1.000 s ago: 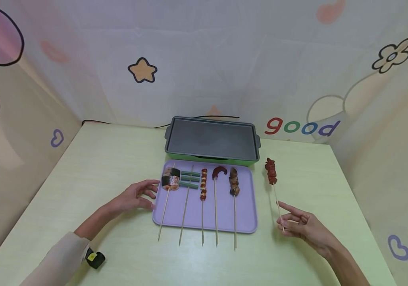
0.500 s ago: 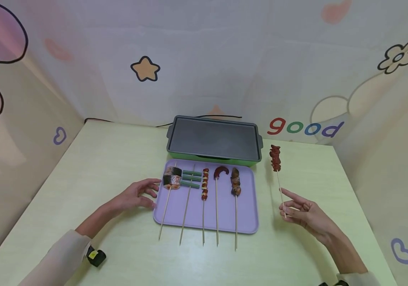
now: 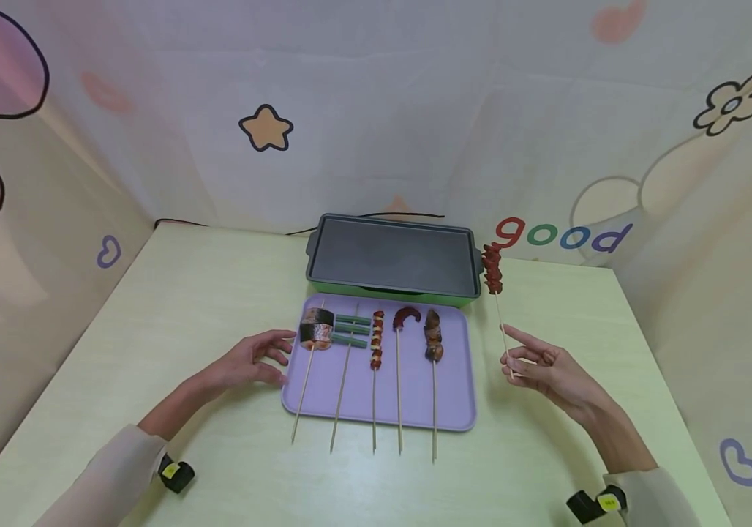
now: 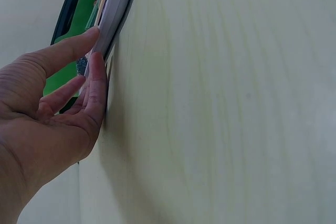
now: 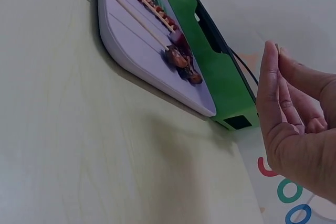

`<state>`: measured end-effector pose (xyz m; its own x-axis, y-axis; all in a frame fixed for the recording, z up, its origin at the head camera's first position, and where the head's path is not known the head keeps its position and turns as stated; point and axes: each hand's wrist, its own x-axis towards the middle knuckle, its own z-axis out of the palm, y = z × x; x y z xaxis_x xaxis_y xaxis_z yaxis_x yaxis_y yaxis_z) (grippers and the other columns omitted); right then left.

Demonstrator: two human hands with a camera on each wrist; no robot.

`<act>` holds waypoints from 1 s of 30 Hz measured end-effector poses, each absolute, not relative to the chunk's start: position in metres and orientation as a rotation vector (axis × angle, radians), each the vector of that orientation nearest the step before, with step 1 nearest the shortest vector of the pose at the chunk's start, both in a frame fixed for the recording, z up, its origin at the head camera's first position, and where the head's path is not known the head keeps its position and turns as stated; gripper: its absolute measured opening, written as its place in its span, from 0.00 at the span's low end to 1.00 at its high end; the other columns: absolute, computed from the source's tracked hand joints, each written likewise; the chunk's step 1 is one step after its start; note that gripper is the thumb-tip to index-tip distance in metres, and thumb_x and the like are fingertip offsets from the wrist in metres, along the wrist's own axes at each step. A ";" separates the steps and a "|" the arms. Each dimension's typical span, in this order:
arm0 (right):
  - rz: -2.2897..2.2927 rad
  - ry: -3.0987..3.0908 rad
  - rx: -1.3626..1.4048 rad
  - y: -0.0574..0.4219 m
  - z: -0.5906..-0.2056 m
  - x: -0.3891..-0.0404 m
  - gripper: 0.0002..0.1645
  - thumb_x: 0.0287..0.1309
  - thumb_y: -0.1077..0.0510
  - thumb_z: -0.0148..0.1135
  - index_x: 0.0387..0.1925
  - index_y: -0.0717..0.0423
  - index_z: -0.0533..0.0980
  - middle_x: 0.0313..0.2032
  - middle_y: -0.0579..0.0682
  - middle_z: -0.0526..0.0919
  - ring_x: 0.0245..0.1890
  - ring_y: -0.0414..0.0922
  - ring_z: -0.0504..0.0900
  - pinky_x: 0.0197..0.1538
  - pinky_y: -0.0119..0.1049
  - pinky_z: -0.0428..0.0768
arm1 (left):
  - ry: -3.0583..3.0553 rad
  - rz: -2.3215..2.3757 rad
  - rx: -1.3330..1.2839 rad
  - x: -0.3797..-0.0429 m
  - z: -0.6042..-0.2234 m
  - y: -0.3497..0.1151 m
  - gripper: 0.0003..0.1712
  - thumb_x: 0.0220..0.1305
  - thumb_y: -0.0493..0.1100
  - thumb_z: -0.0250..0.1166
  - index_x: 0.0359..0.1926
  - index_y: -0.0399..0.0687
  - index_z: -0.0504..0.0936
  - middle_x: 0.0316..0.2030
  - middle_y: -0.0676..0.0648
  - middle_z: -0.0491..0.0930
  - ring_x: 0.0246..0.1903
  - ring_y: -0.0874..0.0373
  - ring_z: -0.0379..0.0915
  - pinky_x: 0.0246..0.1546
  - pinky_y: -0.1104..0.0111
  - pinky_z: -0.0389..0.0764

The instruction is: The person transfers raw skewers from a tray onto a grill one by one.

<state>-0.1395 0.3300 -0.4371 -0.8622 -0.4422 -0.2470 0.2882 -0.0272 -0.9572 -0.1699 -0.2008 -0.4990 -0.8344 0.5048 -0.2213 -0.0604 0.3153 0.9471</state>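
My right hand (image 3: 550, 373) pinches the lower end of a bamboo skewer of dark red meat chunks (image 3: 492, 269), held up right of the tray with the meat by the grill's right handle. In the right wrist view, thumb and fingertips of the right hand (image 5: 299, 108) meet on the stick's end. My left hand (image 3: 247, 360) rests with relaxed fingers right at the left rim of the lilac tray (image 3: 455, 402). Across that tray lie a fish-roll skewer (image 3: 315, 328), a green bean skewer (image 3: 351, 331), a small red-and-white skewer (image 3: 377, 340), a curled dark red skewer (image 3: 405, 316) and a brown chunk skewer (image 3: 433, 335).
Directly behind the tray stands a green electric grill (image 3: 392, 256) with a flat dark plate. A black cord (image 3: 402, 214) runs behind it along the printed curtain (image 3: 376, 110). Pale wood-look table (image 3: 218, 271) surrounds the tray, whose skewer sticks overhang its front edge.
My right hand has lifted the meat skewer and carried it away from me, lately also leftward toward the grill. The left hand has stayed at the tray's rim.
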 end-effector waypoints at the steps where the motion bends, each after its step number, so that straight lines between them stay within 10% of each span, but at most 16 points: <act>1: -1.926 1.780 -0.140 0.328 -0.436 -0.142 0.33 0.72 0.66 0.56 0.73 0.38 0.68 0.44 0.43 0.86 0.47 0.38 0.87 0.52 0.31 0.85 | 2.104 1.544 0.393 -0.170 -0.499 -0.201 0.43 0.61 0.30 0.70 0.74 0.31 0.61 0.60 0.28 0.71 0.52 0.48 0.75 0.48 0.74 0.83; 30: -1.936 1.699 -0.015 0.297 -0.456 -0.199 0.46 0.72 0.64 0.58 0.81 0.59 0.45 0.42 0.43 0.88 0.40 0.36 0.87 0.49 0.29 0.86 | 2.083 1.576 0.408 -0.170 -0.502 -0.203 0.43 0.61 0.30 0.69 0.74 0.32 0.61 0.60 0.28 0.71 0.51 0.51 0.74 0.48 0.74 0.83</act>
<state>-0.1988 0.2967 -0.4564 -0.8442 -0.4101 -0.3453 0.3956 -0.0420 -0.9174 -0.1698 -0.2033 -0.5024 -0.8338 0.5132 -0.2038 -0.0567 0.2876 0.9561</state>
